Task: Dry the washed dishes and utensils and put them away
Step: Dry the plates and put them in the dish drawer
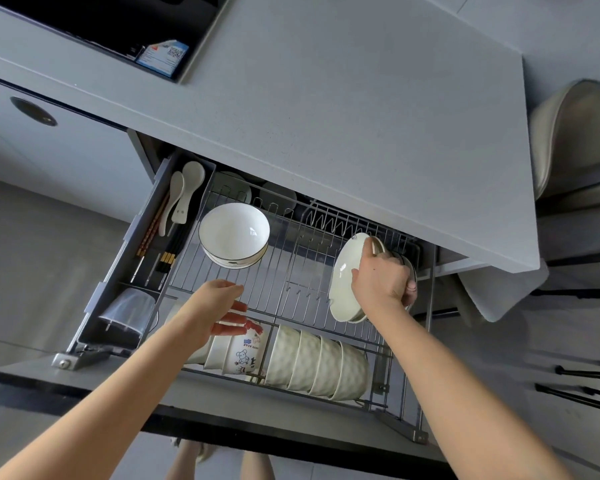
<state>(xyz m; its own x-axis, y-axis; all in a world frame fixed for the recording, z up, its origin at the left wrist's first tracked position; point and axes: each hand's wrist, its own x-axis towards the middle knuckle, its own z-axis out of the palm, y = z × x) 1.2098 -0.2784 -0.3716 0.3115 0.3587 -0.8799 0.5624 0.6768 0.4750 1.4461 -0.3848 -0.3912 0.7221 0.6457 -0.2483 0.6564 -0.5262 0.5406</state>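
head view: a pulled-out drawer (118, 271) with a wire dish rack (291, 244) sits under the edge of a grey tabletop (326, 98).
right hand (381, 280): fingers curled over the rim of a white plate (343, 271), thumb on the far side, a firm hold.
white plate: stands on edge, tilted, among the upright wires at the right side of the drawer; a second rim shows just behind it, and whether the hand holds that too cannot be told.
left hand (222, 306): fingers straight and loosely spread, holding nothing, hovering over the front part of the rack.
black-rimmed bowls (234, 233): a short stack, mouth up, near the rack's left edge, well apart from the plate.
cream textured bowls (319, 362): a nested row lying on its side along the front edge of the drawer.
printed bowls (245, 351): cartoon figures on the outside, just left of the cream row, partly under the left hand.
side compartment: along the drawer's left edge lie white ceramic spoons (184, 192) and chopsticks (153, 233); a clear plastic cup (129, 310) lies at its front end.
chair (575, 133): beyond the tabletop's right edge.
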